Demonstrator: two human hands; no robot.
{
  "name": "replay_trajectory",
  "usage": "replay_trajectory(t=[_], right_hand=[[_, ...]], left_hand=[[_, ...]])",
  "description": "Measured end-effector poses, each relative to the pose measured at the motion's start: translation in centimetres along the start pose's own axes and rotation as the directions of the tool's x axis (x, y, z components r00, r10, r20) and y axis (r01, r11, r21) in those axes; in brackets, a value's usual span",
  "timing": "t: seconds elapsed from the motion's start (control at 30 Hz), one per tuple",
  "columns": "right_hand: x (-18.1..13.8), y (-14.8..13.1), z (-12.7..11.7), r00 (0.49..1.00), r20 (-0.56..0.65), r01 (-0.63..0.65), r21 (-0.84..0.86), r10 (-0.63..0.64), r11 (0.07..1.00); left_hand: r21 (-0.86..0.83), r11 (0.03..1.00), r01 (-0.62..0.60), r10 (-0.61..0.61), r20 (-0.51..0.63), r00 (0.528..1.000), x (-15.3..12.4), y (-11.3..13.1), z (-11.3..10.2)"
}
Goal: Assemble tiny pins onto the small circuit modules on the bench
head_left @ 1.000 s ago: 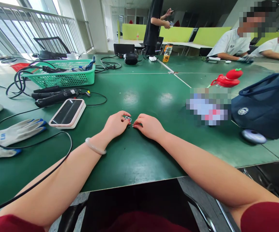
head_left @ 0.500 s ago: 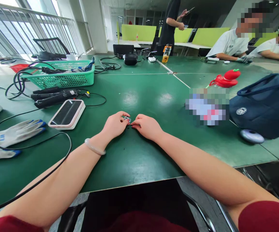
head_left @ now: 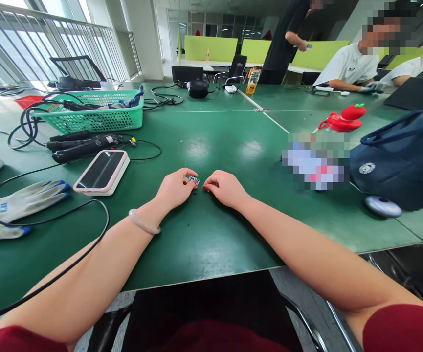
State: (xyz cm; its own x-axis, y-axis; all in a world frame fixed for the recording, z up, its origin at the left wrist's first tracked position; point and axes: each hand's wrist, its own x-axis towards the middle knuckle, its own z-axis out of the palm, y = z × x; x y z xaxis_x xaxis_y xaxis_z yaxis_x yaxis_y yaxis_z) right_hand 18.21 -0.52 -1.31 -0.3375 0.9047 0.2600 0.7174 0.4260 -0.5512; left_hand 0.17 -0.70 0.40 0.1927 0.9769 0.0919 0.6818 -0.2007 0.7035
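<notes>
On the green tabletop, my left hand (head_left: 176, 188) grips a small black-and-white patterned piece (head_left: 194, 181) between thumb and fingers; its exact kind is too small to make out. A hand's width or less to the right, my right hand (head_left: 226, 188) has thumb and fingertips pressed together. Whatever they pinch, if anything, is hidden. Tiny dark bits (head_left: 195, 192) lie on the table just below the patterned piece. The two hands are apart.
Left of my hands lie a phone-like device (head_left: 102, 172), a work glove (head_left: 31, 205), black tools (head_left: 82, 145) and a long cable (head_left: 105, 215). A green basket (head_left: 123, 120) stands behind. On the right are a red-lidded bottle (head_left: 343, 122) and a blue bag (head_left: 398, 161). People are across the table.
My right hand has drawn slightly right, away from the patterned piece. My left hand stays in place. The standing person in the background has moved right, and a dark panel now shows at far right.
</notes>
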Motion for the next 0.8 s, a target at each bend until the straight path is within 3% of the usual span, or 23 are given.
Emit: replay_trajectory(t=[0.2, 0.53, 0.8], right_hand=[[0.22, 0.74, -0.5, 0.986, -0.035, -0.147, 0.298, 0.164, 0.943], [-0.23, 0.07, -0.86, 0.996, -0.078, -0.006, 0.339, 0.034, 0.941], [-0.21, 0.16, -0.89, 0.994, -0.103, 0.012, 0.412, 0.033, 0.911]], left_hand=[[-0.02, 0.999, -0.047, 0.048, 0.044, 0.998, -0.19, 0.32, -0.06], [-0.172, 0.984, -0.045, 0.065, 0.114, 0.991, 0.08, -0.02, 0.32], [-0.229, 0.973, -0.029, 0.055, 0.109, 0.992, 0.13, -0.06, 0.39]])
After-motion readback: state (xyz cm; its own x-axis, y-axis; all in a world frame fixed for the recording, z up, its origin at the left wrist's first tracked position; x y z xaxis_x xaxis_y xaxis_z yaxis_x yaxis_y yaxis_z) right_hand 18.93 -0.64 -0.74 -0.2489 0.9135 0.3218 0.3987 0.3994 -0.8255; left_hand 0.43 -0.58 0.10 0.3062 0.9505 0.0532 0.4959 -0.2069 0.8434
